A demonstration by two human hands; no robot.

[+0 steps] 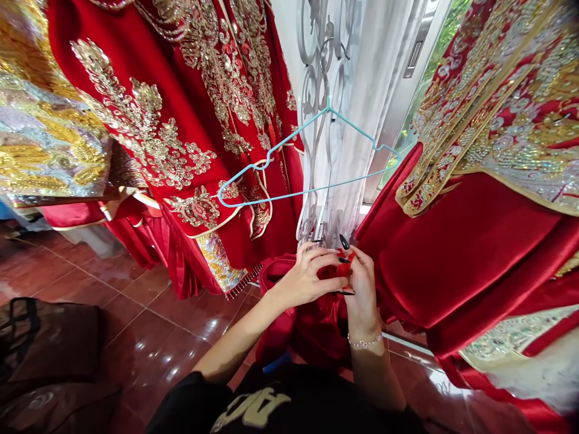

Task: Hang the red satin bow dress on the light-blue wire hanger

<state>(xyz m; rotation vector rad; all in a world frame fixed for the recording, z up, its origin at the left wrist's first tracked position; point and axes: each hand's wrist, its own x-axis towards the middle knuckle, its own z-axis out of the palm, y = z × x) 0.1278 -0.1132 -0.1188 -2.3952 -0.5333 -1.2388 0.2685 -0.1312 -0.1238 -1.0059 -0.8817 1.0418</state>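
My left hand (pixel 316 274) and my right hand (pixel 363 280) come together in front of me, fingers bent. Between them is a small bright red item (pixel 344 268), perhaps a bundle of cord or ribbon; the fingers hide much of it. The fingers of both hands are closed on it. Directly below hangs or lies dark red cloth (pixel 312 331), partly covered by my forearms. Above the hands, a light blue hanger (pixel 296 194) hangs bare from a white scrolled metal rack (pixel 312 114).
Red garments with gold embroidery hang at the left (pixel 176 90) and right (pixel 452 241). A gold sequinned garment (pixel 40 138) is at far left. White curtain (pixel 371 72) and a window frame (pixel 407 78) stand behind. Dark bags (pixel 49 343) rest on the tiled floor (pixel 158 337).
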